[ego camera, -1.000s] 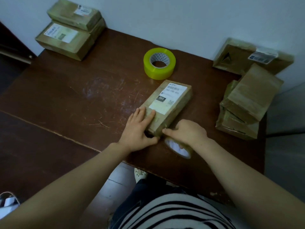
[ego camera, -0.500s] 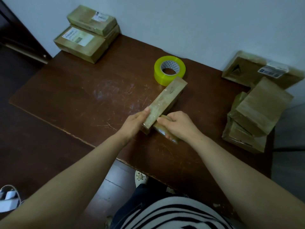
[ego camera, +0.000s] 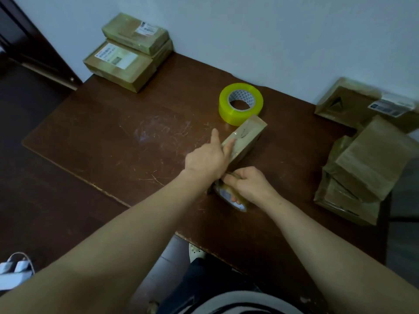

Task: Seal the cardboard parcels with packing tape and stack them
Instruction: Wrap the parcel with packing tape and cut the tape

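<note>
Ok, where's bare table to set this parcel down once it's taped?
Widest free patch: scratched table left of the left hand, up to the far-left labelled stack. A smaller strip between the right hand and the right-side pile. Crowded behind the parcel, by the yellow tape roll.

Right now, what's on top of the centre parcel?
The left hand presses straight fingers on the parcel. The right hand, gripping a tape roll, hides its near end.
</note>
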Tool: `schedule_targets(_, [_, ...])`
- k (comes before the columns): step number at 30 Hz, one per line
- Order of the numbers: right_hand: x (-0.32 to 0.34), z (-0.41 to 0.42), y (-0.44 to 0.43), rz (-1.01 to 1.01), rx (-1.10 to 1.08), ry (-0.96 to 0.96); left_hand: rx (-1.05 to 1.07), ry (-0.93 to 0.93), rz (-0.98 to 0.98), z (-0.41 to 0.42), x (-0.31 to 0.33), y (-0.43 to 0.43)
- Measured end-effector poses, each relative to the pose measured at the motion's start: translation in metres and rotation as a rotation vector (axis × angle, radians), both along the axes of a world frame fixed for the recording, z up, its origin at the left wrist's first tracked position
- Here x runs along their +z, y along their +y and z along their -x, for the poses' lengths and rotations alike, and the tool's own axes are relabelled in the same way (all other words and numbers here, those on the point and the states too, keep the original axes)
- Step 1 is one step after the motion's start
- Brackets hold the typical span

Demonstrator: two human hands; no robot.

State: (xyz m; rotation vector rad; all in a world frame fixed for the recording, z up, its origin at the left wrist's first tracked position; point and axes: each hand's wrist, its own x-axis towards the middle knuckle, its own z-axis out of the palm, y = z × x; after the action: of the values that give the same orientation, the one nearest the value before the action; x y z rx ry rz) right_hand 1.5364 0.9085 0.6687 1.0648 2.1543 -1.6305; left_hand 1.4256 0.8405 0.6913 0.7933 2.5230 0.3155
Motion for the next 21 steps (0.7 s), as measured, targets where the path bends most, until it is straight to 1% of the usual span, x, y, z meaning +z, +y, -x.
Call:
schedule_targets(2, [-0.001, 0.001, 0.000, -0.002, -0.008, 0.002, -0.026, 0.153, 0.001, 0.002, 0.000, 0.000])
schedule_targets(3, [-0.001, 0.001, 0.000, -0.006, -0.002, 0.005, -0.044, 0.218, -0.049, 0.002, 0.000, 0.001])
schedule_targets(4, [0.000, 0.001, 0.001, -0.010, 0.008, 0.005, -0.083, 0.219, -0.099, 0.001, -0.002, 0.002])
schedule_targets(5, [0.000, 0.000, 0.000, -0.009, 0.014, 0.003, -0.118, 0.152, -0.121, -0.002, -0.003, 0.003])
schedule_targets(6, [0.000, -0.001, 0.001, -0.002, 0.005, 0.006, -0.143, 0.080, -0.110, -0.003, -0.003, 0.003])
schedule_targets(7, [0.000, -0.003, 0.001, 0.014, -0.011, 0.009, -0.157, 0.057, -0.098, -0.004, -0.004, 0.002])
schedule_targets(8, [0.000, -0.003, 0.000, 0.024, -0.020, 0.014, -0.170, 0.102, -0.102, -0.005, -0.007, -0.001])
schedule_targets(10, [0.001, -0.002, -0.002, 0.031, -0.019, 0.036, -0.231, 0.162, -0.198, -0.003, -0.006, -0.008])
schedule_targets(11, [0.001, -0.001, -0.003, 0.033, -0.021, 0.046, -0.226, 0.085, -0.310, -0.001, -0.002, -0.015])
schedule_targets(13, [0.002, -0.001, -0.003, 0.030, -0.039, 0.062, -0.145, -0.144, -0.607, 0.002, 0.005, -0.032])
schedule_targets(14, [0.003, -0.002, -0.002, 0.033, -0.049, 0.064, -0.115, -0.188, -0.722, 0.003, 0.007, -0.045])
schedule_targets(15, [0.004, -0.003, -0.001, 0.045, -0.063, 0.066, -0.104, -0.204, -0.758, 0.002, 0.006, -0.060])
schedule_targets(16, [0.006, -0.004, 0.000, 0.059, -0.070, 0.065, -0.095, -0.231, -0.729, -0.002, 0.001, -0.075])
schedule_targets(18, [0.009, -0.002, -0.003, 0.056, -0.057, 0.057, -0.042, -0.334, -0.606, -0.016, -0.011, -0.097])
schedule_targets(19, [0.011, 0.000, -0.004, 0.049, -0.043, 0.050, 0.012, -0.383, -0.607, -0.021, -0.016, -0.099])
schedule_targets(21, [0.018, 0.004, -0.007, 0.032, -0.025, 0.039, 0.120, -0.444, -0.713, -0.023, -0.018, -0.094])
